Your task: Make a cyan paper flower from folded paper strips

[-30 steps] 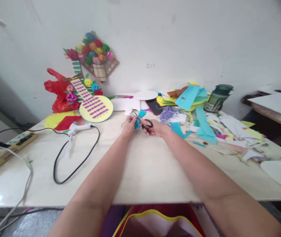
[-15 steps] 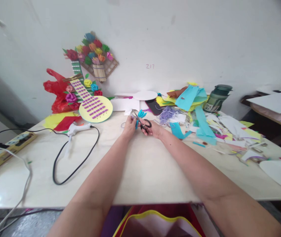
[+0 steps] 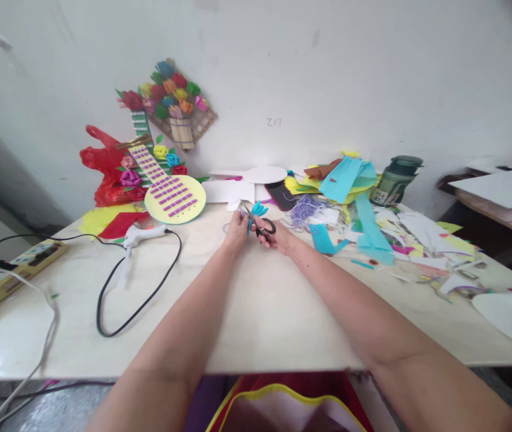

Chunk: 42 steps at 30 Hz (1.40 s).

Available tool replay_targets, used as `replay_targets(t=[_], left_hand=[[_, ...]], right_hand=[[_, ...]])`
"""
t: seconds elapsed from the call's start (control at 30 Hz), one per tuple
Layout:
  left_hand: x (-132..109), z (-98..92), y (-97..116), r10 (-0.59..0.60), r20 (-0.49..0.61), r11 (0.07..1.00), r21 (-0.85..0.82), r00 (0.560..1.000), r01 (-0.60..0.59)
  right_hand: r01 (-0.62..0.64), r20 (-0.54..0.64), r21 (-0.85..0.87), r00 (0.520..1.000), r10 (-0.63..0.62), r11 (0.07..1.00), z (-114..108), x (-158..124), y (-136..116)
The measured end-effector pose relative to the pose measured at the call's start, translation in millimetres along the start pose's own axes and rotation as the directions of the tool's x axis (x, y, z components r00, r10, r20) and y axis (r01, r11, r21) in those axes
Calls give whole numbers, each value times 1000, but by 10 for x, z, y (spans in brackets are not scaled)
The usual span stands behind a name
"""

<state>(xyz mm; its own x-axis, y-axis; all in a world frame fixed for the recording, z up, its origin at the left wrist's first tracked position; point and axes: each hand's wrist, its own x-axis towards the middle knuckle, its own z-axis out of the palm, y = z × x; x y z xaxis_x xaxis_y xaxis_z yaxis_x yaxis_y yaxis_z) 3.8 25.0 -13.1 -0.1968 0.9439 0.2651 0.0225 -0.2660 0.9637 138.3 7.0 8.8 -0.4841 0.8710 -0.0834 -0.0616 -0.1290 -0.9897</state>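
A small blue paper piece is pinched by the left hand, while black-handled scissors are gripped by the right hand above the table, near a glue gun.

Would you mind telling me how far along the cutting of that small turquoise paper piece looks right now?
Done: the yellow paper guitar and paper roses stand finished by the wall. In hand: the left hand pinches the small turquoise paper piece, its top already fanned, while the right hand works black-handled scissors on it. Probably left: longer turquoise paper strips lie among scraps, and the white glue gun lies untouched.
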Motion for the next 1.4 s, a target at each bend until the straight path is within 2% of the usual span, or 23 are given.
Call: replay_targets(t=[0.07,0.17,0.4,0.57,0.73,0.83,0.93,1.0,1.07,1.1,1.17,1.2,1.27,1.33,1.4], left_hand=[[-32,14,37,26,-23,993,116,999,-23],[-54,32,66,52,-15,983,174,999,-49],[-25,26,25,50,-19,983,178,999,-46],[-13,9,-14,43,-38,970,242,998,-32],[-11,-8,-10,-19,6,985,172,1000,17],[-4,-27,-4,-63,23,996,71,998,61],[11,-44,-16,-107,31,994,-8,994,107],[18,-51,-24,-126,33,990,-62,992,128],[18,-55,-25,-132,48,983,-119,990,137],[16,-56,-21,-132,58,980,-143,990,139],[6,-58,-7,-135,80,973,-176,988,147],[0,-59,2,-136,90,971,-183,987,151],[-13,-58,23,-136,108,971,-181,985,154],[-26,-57,42,-131,133,973,-173,982,153],[-36,-56,55,-127,160,975,-159,979,152]], right_hand=[[-10,11,-4,1000,10,1000,-7,14,15],[-10,28,0,1000,10,1000,-15,27,26],[-3,1,4,1000,3,1000,-8,17,11],[16,-54,-19,998,-17,1000,6,19,17],[85,-97,-44,991,-89,995,11,29,-5],[175,-149,-71,972,-184,982,-25,29,-91],[246,-287,-141,917,-277,959,-143,55,-171],[208,-376,-260,878,-297,943,-273,85,-188],[110,-445,-461,830,-336,881,-422,102,-179],[40,-457,-591,807,-375,806,-494,100,-172],[-134,-439,-821,771,-462,555,-612,70,-163],[-200,-409,-878,786,-464,435,-653,47,-165],[-303,-390,-915,831,-396,265,-701,-1,-182],[-373,-408,-913,861,-303,168,-716,-32,-210],[-380,-398,-917,890,-223,120,-722,-41,-235]])
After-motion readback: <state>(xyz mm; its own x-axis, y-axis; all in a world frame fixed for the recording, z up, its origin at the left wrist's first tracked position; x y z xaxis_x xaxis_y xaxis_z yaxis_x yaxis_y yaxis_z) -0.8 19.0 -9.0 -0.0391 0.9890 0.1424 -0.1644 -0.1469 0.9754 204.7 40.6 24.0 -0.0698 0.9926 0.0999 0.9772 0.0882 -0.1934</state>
